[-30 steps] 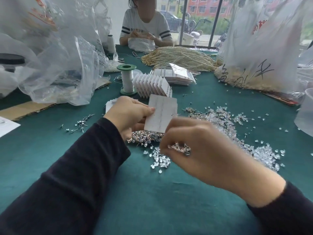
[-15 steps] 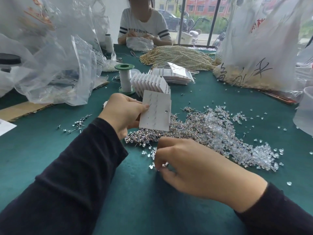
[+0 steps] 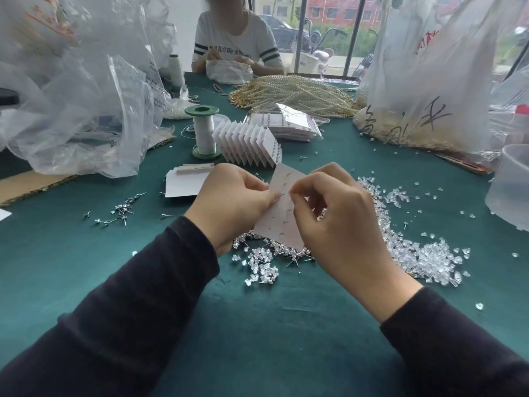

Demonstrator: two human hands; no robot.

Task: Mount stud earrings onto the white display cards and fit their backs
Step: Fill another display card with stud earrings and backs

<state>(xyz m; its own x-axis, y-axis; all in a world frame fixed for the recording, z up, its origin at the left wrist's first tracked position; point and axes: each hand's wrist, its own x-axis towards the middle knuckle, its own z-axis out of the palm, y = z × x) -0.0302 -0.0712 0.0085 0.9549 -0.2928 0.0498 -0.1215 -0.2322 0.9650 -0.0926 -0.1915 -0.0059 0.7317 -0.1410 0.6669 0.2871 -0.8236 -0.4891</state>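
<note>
Up from the pile [image 3: 263, 270] on the worktop [image 3: 257, 325], the right hand [image 3: 337, 213] now pinches a tiny piece [image 3: 284, 194] (stud or back, unclear) at the white card [image 3: 282, 224] gripped in the left hand [image 3: 232, 204] fingers: another fitting begins.

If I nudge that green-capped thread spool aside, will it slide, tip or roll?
The spool stands upright, tall and narrow on a small green flange, so a high push would probably tip it. Once down, its round flanges would likely let it roll across the green cloth. Push low.
</note>
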